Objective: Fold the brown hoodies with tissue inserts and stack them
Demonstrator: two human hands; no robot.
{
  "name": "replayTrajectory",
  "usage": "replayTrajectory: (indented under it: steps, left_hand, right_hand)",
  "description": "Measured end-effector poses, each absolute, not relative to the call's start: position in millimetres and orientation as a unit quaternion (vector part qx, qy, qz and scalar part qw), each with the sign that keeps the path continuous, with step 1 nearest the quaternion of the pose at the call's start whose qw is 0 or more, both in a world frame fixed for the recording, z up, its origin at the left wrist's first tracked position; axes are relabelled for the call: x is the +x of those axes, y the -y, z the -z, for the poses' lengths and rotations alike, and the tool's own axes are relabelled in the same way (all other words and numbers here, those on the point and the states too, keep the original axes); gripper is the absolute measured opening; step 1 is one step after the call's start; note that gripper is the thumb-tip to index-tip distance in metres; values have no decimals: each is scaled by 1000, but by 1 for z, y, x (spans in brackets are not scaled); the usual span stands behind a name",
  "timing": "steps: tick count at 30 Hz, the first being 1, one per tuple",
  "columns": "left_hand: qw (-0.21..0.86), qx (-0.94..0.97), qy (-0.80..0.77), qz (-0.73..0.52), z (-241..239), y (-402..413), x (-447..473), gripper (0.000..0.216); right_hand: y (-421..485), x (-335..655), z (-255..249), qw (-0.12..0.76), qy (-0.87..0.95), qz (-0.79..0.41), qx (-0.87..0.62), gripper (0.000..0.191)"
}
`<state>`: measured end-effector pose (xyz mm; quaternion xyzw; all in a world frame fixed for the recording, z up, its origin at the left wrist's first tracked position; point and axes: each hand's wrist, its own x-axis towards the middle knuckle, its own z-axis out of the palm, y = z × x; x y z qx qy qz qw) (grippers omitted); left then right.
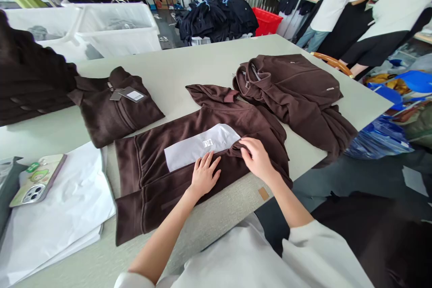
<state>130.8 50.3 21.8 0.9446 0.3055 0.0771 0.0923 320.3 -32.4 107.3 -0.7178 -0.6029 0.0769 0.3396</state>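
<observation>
A dark brown hooded sweatshirt (175,128) lies spread on the table in front of me, one side folded inward along its length. On top of it rests a whitish paper or plastic sheet (189,146) with a small printed label, partly covered by the fold. My left hand (204,174) is flat on the folded fabric, fingers spread. Nearer the shoulder, my right hand (257,156) pinches a bunch of the brown cloth at the sheet's right end. The sweatshirt's hood points away from me.
Another brown hooded garment (297,85) lies at the right. At the left are a folded, tagged one (118,108), a tall brown stack (30,76), white plastic bags (77,193) and a phone (38,180). White bins (118,31) stand beyond the table (175,67); people (337,4) are behind right.
</observation>
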Motion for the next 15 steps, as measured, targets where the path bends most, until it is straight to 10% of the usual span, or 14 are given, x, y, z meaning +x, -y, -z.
replayTrajectory:
  steps: [6,15]
  left_hand:
    - [85,921,-373,-77,-12,-71,92,49]
    - [46,841,-540,14,-17,-187,49,63]
  right_hand:
    - [-38,301,-29,94,732,8,-674,44]
    - [-79,292,-13,75,762,-12,-643,46]
